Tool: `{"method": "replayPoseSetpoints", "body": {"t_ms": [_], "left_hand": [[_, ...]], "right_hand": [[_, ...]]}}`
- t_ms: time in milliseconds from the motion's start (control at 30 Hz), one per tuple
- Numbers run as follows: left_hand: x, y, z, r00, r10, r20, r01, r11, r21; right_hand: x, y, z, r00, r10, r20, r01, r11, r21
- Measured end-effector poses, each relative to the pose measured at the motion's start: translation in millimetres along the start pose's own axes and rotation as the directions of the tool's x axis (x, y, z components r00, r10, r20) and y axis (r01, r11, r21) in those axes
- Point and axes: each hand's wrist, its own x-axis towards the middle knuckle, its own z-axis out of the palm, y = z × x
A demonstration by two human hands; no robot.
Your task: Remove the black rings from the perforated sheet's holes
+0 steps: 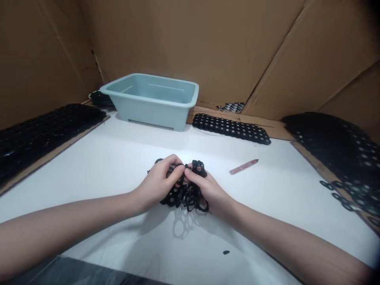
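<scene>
Brown cardboard walls (178, 35) fill the top of the frame. White tabletop (89, 166) takes the middle and bottom.

Black right-hand pile (332, 134), dotted with round holes, at the right edge; black left-hand pile (47, 122), similar pattern, at the left edge, on cardboard. Light-blue tub (151, 113) upper centre-left, upright, plain on the side facing camera.

Left hand (162, 174) and right hand (212, 190) at frame centre, both closed on the black ring piece (187, 196); thumb tips close together at its upper part. Piece is bunched up, loops hanging below the fingers, shadow on the tabletop underneath. Exact finger contact partly hidden.

Black perforated strip (231, 128) lies flat, right of the tub. Loose black rings (340, 196) lower right, beside the right-hand pile.

Pale pointed stick (244, 167) right of centre, tip toward upper right. Carries reddish print; too small and blurred to read.

Small dark scrap (226, 252) bottom, right of centre, on the tabletop.
</scene>
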Motion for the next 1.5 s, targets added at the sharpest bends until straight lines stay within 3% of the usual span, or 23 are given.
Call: {"method": "replayPoseSetpoints", "body": {"t_ms": [100, 267, 367, 467, 567, 633, 733, 767, 833, 900, 967, 1033, 1133, 1233, 1500], "left_hand": [[-1.1, -2.8, -0.6, 0.999, 0.035, 0.01, -0.036, 0.982, 0.187], [-3.9, -1.5, -1.5, 0.996, 0.075, 0.056, -0.08, 0.993, 0.09], [1.4, 2.6, -5.8, 0.994, -0.084, 0.071, 0.091, 0.989, -0.114], [11.3, 6.6, -14.9, 0.932, -0.31, 0.186, 0.357, 0.873, -0.331], [23.3, 6.9, -30.9, 0.896, -0.371, 0.245, 0.441, 0.81, -0.386], [31.9, 4.8, -46.0, 0.927, -0.345, 0.148, 0.375, 0.84, -0.392], [41.2, 2.2, -68.2, 0.964, -0.244, -0.106, 0.194, 0.918, -0.347], [42.0, 2.4, -72.8, 0.969, -0.221, -0.114, 0.178, 0.936, -0.305], [39.7, 4.1, -75.5, 0.977, -0.211, 0.011, 0.211, 0.968, -0.132], [33.8, 6.8, -70.7, 0.961, -0.209, 0.178, 0.185, 0.972, 0.143], [26.8, 8.7, -63.1, 0.938, -0.177, 0.298, 0.05, 0.92, 0.389], [20.5, 9.6, -56.9, 0.915, -0.141, 0.378, -0.082, 0.852, 0.517], [13.1, 9.9, -52.6, 0.877, -0.158, 0.454, -0.163, 0.791, 0.59], [6.8, 10.8, -50.6, 0.869, -0.153, 0.471, -0.199, 0.763, 0.615], [-11.4, 6.3, -30.2, 0.897, -0.074, 0.436, -0.254, 0.721, 0.645]], "right_hand": [[-0.9, 0.4, 0.3, 0.999, 0.012, -0.043, -0.01, 1.0, 0.027], [-1.6, 0.3, 0.9, 1.0, 0.013, -0.017, -0.012, 0.998, 0.056], [2.0, 0.8, 0.3, 0.999, 0.001, -0.037, -0.002, 1.0, -0.009], [6.7, 1.8, -0.5, 0.997, -0.028, -0.067, 0.02, 0.992, -0.124], [8.4, 2.6, -1.1, 0.993, -0.059, -0.098, 0.036, 0.974, -0.222], [7.3, 2.8, -1.6, 0.988, -0.078, -0.132, 0.043, 0.967, -0.253], [4.4, 2.7, -2.7, 0.981, -0.11, -0.162, 0.061, 0.959, -0.278], [3.5, 2.4, -2.9, 0.98, -0.119, -0.158, 0.07, 0.956, -0.283], [1.9, 1.5, -2.5, 0.98, -0.145, -0.136, 0.1, 0.95, -0.296], [0.5, 0.0, -1.6, 0.978, -0.181, -0.107, 0.14, 0.94, -0.31], [-1.0, -1.3, -0.7, 0.975, -0.21, -0.079, 0.174, 0.929, -0.327], [-2.1, -1.7, -0.7, 0.971, -0.228, -0.076, 0.188, 0.919, -0.346], [-2.6, 0.1, -2.0, 0.962, -0.25, -0.111, 0.197, 0.914, -0.355], [-1.7, 2.8, -3.8, 0.958, -0.263, -0.118, 0.208, 0.914, -0.347], [-1.4, 1.3, -3.2, 0.959, -0.253, -0.125, 0.196, 0.915, -0.352]]}}
